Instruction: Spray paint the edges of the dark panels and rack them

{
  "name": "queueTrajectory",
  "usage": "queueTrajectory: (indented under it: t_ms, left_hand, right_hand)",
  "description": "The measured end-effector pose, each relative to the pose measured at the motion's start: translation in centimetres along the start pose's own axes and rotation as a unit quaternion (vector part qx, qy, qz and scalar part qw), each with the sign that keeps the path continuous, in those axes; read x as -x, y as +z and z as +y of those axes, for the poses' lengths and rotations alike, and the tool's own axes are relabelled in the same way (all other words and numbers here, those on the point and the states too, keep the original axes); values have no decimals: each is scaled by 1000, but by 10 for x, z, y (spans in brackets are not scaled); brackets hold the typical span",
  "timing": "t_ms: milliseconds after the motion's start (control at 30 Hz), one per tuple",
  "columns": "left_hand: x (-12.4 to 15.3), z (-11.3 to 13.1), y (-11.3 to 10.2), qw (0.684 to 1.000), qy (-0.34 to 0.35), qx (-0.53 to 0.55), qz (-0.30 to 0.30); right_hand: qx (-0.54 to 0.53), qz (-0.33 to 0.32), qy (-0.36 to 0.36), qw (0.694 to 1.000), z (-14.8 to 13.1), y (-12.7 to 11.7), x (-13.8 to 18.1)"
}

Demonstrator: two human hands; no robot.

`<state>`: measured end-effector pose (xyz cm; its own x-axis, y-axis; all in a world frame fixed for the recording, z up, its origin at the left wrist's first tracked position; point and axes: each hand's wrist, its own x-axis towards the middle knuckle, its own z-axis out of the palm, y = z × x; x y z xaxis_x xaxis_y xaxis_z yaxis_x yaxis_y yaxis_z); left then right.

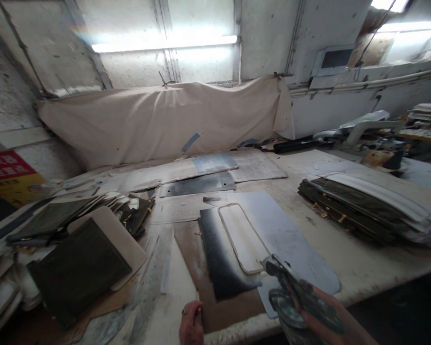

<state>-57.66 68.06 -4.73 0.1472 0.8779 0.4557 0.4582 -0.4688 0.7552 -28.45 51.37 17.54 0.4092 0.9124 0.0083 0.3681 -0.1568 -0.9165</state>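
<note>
As the pale panel (243, 239) is slanted lengthwise toward the right hand (330, 301), the spray gun (282, 273) clamped there is held by its near end; nearside-left, the left hand (191, 322) is curled, contents untold

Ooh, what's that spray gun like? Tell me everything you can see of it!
The spray gun looks like worn, grimy grey-green metal. It has a narrow nozzle in front, a body behind that and a rounded cup underneath. The right hand grips it above the table's near edge. It's slanted, nozzle pointing away and to the left, by the near end of a white panel with a tan border. I can't tell whether the tip touches it.
</note>
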Motion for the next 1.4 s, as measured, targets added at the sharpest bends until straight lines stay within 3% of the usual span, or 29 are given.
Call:
queueTrajectory:
  t_ms: [167, 267, 433, 533, 833, 1033, 1167, 1400]
  left_hand:
    - [0, 11, -1, 1000, -15, -2, 13]
    - [1, 16, -2, 999, -29, -8, 13]
    - [4, 18, -4, 998, -59, -13, -5]
    - [5, 17, -3, 998, -64, -15, -10]
    - [7, 12, 3, 999, -28, -31, 20]
    - [3, 31, 5, 997, 15, -69, 12]
    - [-6, 60, 23, 997, 48, -46, -37]
    - [-24, 104, 79, 989, 60, -45, -129]
  right_hand:
    - [-6, -1, -17, 1000, -13, -1, 5]
    - [2, 7, 10, 1000, -13, -1, 9]
    - [6, 85, 41, 996, 14, -3, 16]
    - [15, 80, 58, 995, 32, -11, 18]
    - [51, 105, 68, 991, 53, -27, 27]
    - [20, 102, 71, 992, 53, -39, 31]
    - [8, 92, 76, 993, 48, -46, 31]
    - [21, 125, 76, 989, 51, -45, 37]
